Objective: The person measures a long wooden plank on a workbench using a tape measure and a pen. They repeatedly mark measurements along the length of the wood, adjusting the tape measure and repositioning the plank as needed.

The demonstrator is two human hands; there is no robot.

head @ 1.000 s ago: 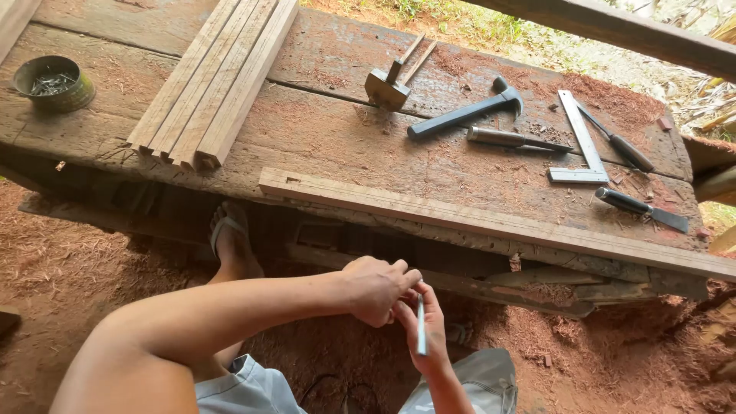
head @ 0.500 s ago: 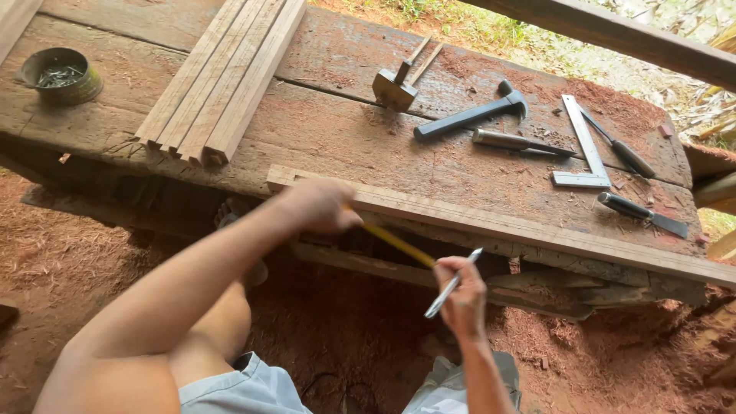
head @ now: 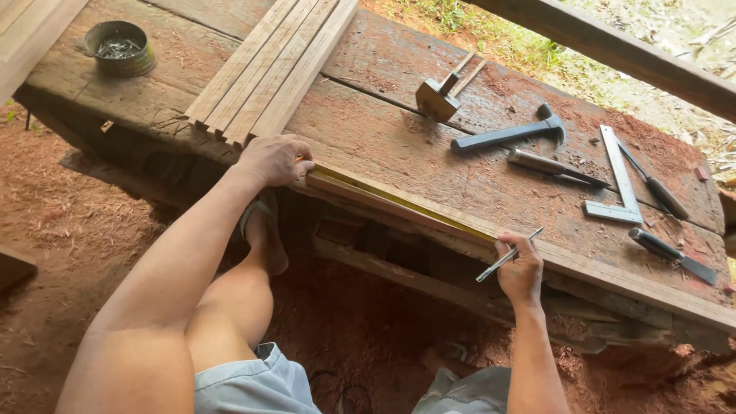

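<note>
Yellow tape now stretched — left hand to right hand (probably longer).

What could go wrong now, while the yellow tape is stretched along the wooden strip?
1. The left hand only presses the tape measure end onto the wooden strip; it may slip and spoil the measurement.
2. The strip lies at the workbench edge and may slide off.
3. The right hand holds both tape and pencil, so the mark may drift.

Bench middle bare — tools crowd right, seemingly.
</note>
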